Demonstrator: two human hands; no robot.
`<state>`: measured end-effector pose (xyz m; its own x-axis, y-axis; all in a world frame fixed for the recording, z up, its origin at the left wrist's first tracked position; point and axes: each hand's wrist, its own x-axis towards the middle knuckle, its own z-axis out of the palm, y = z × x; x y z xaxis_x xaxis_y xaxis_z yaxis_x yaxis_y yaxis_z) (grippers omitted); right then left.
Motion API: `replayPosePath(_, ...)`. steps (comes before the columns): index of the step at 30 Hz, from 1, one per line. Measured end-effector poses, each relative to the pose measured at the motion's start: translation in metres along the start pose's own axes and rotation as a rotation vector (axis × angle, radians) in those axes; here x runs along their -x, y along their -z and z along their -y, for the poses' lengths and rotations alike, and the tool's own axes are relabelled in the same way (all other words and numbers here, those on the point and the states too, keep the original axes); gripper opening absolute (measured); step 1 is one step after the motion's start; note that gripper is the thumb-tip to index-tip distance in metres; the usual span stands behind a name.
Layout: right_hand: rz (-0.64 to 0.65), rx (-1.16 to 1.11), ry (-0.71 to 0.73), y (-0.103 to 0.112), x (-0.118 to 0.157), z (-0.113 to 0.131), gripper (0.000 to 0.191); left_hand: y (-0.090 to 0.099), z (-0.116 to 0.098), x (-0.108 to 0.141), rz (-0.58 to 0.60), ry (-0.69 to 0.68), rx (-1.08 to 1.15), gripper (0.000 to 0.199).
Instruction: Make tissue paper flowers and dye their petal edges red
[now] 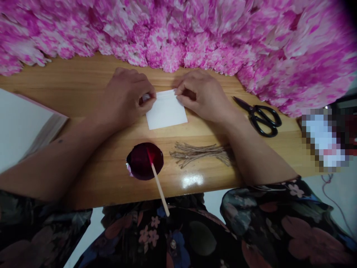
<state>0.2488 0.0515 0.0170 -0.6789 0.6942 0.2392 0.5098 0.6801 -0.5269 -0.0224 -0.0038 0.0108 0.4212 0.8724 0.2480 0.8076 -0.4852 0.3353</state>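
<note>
A white sheet of paper (166,111) lies on the wooden table between my hands, its far edge showing faint fold lines. My left hand (131,93) is closed, thumb and index finger pinching the paper's far left corner. On the far right corner, my right hand (199,93) pinches the paper the same way. Nearer to me stands a round cup of dark red liquid (139,162), with a light wooden stick (160,190) leaning out over the table edge. Beside the cup rests a bundle of thin brown twine strands (200,152).
Black-handled scissors (259,115) lie to the right of my right hand. Masses of pink and white paper-like flowers (167,48) line the table's back. A white stack of sheets (25,126) sits at the left; a pixelated object (323,139) is at the right edge.
</note>
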Motion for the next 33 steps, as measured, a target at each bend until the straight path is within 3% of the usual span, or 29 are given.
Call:
replayPosePath(4,0.003,-0.014,0.001,0.009,0.002,0.000,0.005,0.002,-0.002,-0.002,0.033,0.013,0.004,0.025)
replayPosePath(12,0.063,0.058,0.055,-0.003,-0.004,0.005,0.047,0.001,-0.001,-0.001,-0.043,-0.095,-0.108,0.025)
replayPosePath(15,0.088,0.121,0.033,-0.009,-0.007,0.004,0.038,-0.002,0.003,0.001,-0.082,-0.123,-0.131,0.025)
replayPosePath(20,0.057,0.193,0.021,-0.011,-0.006,0.003,0.021,-0.003,0.010,0.003,-0.046,-0.087,-0.129,0.028)
replayPosePath(26,0.054,0.214,0.009,-0.011,-0.004,0.009,0.017,-0.002,0.016,0.003,-0.039,-0.086,-0.182,0.027)
replayPosePath(33,0.058,0.239,-0.015,-0.010,-0.003,0.012,0.019,0.004,0.018,0.007,-0.053,0.026,-0.095,0.028)
